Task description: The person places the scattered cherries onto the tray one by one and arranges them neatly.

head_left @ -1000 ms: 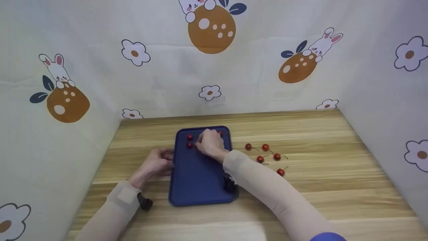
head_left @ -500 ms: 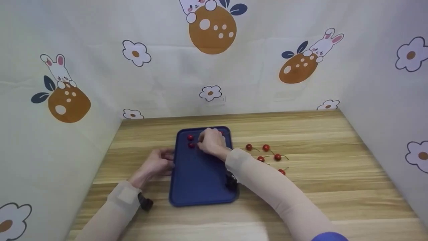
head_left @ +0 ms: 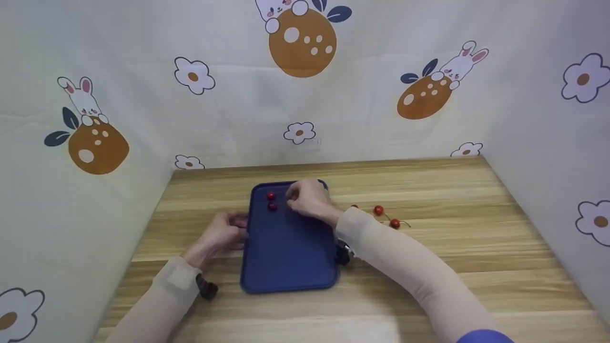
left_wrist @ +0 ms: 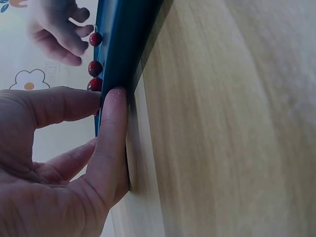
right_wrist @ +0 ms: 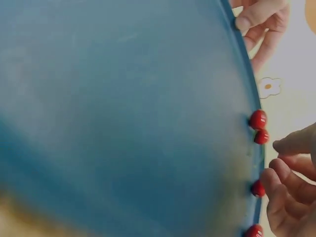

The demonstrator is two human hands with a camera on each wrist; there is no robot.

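Observation:
My left hand (head_left: 224,233) grips the left rim of the blue tray (head_left: 290,257), its thumb against the edge in the right wrist view. My right hand (head_left: 310,197) is above the far part of the tray, fingers loosely bent. Between its thumb and fingertips the right wrist view shows a gap with nothing held. Just left of that hand lie two red cherries, a farther cherry (head_left: 270,196) and a nearer cherry (head_left: 272,206). Another cherry (right_wrist: 257,187) and a lower cherry (right_wrist: 254,231) on the tray show in the right wrist view; the hand hides them from the head view.
On the wooden table (head_left: 452,257) right of the tray lie a cherry (head_left: 378,210) and a stemmed cherry (head_left: 395,223). A third cherry (head_left: 354,206) is partly covered by the right sleeve (head_left: 405,257). A patterned cloth (head_left: 238,109) hangs at the back and sides.
My right hand has moved right, away from the nearer cherry on the tray, which now lies free. Its forearm now covers more of the table cherries. My left hand stays put.

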